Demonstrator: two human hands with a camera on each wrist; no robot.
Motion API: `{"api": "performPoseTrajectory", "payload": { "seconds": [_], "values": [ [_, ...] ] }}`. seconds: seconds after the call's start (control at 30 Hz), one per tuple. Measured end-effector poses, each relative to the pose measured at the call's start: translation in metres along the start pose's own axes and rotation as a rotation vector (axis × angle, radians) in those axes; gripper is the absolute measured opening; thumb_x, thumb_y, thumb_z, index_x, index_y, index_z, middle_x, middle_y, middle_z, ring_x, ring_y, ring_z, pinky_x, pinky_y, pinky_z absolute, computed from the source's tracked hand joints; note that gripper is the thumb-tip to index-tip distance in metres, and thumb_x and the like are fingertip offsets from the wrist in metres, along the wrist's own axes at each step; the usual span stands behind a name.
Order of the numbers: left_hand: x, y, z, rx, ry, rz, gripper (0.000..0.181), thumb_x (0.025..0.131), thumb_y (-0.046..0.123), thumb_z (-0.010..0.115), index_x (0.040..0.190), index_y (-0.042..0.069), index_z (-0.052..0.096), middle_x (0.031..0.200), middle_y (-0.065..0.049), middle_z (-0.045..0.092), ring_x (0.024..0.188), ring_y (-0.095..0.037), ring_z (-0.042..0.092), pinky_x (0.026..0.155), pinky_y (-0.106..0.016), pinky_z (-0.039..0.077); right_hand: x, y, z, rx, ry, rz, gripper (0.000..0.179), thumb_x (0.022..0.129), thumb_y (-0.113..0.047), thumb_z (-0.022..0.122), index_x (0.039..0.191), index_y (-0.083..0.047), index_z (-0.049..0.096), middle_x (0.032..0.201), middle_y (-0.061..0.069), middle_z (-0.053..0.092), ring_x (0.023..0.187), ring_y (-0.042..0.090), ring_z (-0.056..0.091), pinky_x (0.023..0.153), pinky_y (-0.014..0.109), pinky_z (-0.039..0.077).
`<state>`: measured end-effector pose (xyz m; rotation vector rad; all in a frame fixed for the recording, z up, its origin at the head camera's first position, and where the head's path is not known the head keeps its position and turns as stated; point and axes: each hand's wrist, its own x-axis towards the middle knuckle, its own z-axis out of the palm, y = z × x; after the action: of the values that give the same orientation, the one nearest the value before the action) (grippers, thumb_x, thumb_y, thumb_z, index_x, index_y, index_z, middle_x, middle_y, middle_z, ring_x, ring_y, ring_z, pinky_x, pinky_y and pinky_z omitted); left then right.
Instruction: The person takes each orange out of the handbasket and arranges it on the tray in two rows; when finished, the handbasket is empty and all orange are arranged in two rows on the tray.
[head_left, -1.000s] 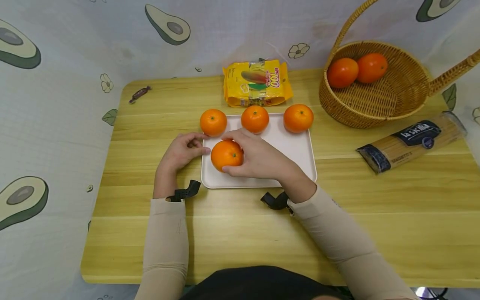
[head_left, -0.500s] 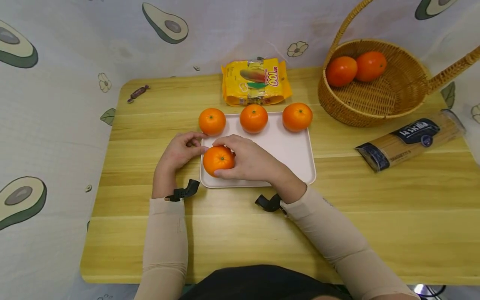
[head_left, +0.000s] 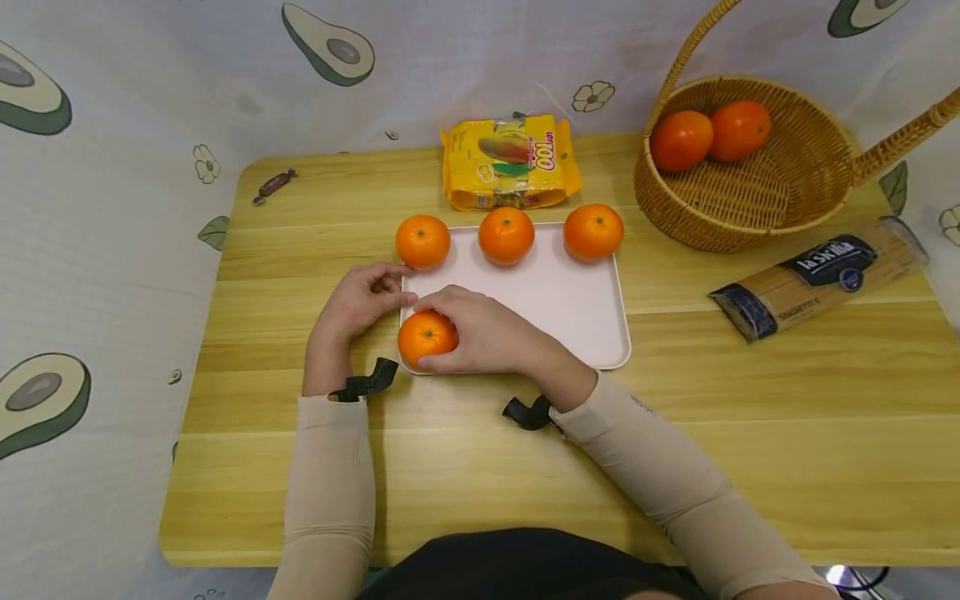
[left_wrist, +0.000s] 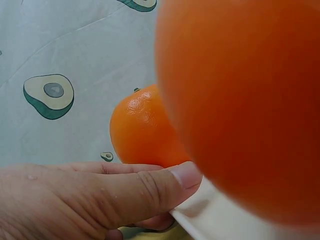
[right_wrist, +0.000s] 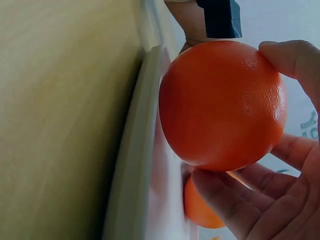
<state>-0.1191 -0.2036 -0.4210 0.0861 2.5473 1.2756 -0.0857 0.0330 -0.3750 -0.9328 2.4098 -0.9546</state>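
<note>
In the head view my right hand point(head_left: 487, 333) holds an orange point(head_left: 424, 342) at the near left corner of the white tray point(head_left: 551, 296). The right wrist view shows thumb and fingers gripping this orange point(right_wrist: 222, 105) from opposite sides; whether it touches the tray there is hard to tell. My left hand point(head_left: 358, 302) is at the tray's left rim, thumb over the edge and other fingers curled, pinching it. Along the tray's far side sit a left orange point(head_left: 423, 242), a middle orange point(head_left: 507, 236) and a right orange point(head_left: 593, 232).
A yellow snack package point(head_left: 510, 162) lies behind the tray. At the back right stands a wicker basket point(head_left: 780, 192) with two red-orange round fruits point(head_left: 681, 140). A spaghetti pack point(head_left: 817, 279) lies in front of it. A wrapped candy point(head_left: 274, 186) rests at the table's far left.
My right hand has moved the orange left and toward me, from the tray's left part to its near left corner. The left hand has stayed at the rim.
</note>
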Motion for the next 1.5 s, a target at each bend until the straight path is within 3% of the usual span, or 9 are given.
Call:
{"api": "performPoseTrajectory", "payload": {
  "seconds": [0.27,0.5,1.2,1.5],
  "values": [
    [0.000,0.002,-0.001,-0.002,-0.006,-0.001,0.042,0.091,0.026,0.079,0.129,0.011,0.068,0.095,-0.009,0.065,0.087,-0.023,0.053,0.079,-0.031,0.041,0.002,0.000,0.007,-0.004,-0.023,0.014,0.064,0.083,-0.046,0.079,0.137,-0.019,0.059,0.132,-0.001,0.059,0.110,0.013,0.059,0.097,0.034,0.052],
    [0.000,0.002,-0.001,-0.005,-0.010,0.008,0.042,0.091,0.026,0.079,0.129,0.011,0.068,0.094,-0.009,0.066,0.086,-0.023,0.053,0.078,-0.031,0.041,0.002,0.000,0.009,-0.007,-0.025,0.017,0.070,0.085,-0.049,0.078,0.144,-0.019,0.056,0.139,-0.001,0.057,0.118,0.014,0.058,0.103,0.035,0.050],
    [0.000,0.002,-0.001,0.028,-0.014,-0.003,0.041,0.093,0.024,0.078,0.130,0.011,0.068,0.097,-0.010,0.065,0.086,-0.023,0.052,0.077,-0.031,0.041,0.002,0.001,0.006,-0.009,-0.034,0.006,0.079,0.084,-0.054,0.079,0.150,-0.020,0.050,0.145,-0.001,0.053,0.123,0.012,0.055,0.107,0.035,0.048],
    [-0.001,0.003,0.000,0.012,-0.003,0.005,0.040,0.091,0.023,0.079,0.128,0.011,0.069,0.095,-0.009,0.065,0.084,-0.023,0.052,0.075,-0.029,0.040,-0.002,0.000,-0.003,-0.017,-0.011,-0.027,0.079,0.084,-0.055,0.078,0.150,-0.021,0.050,0.149,-0.003,0.052,0.135,0.012,0.050,0.114,0.038,0.042]
  ]
}}
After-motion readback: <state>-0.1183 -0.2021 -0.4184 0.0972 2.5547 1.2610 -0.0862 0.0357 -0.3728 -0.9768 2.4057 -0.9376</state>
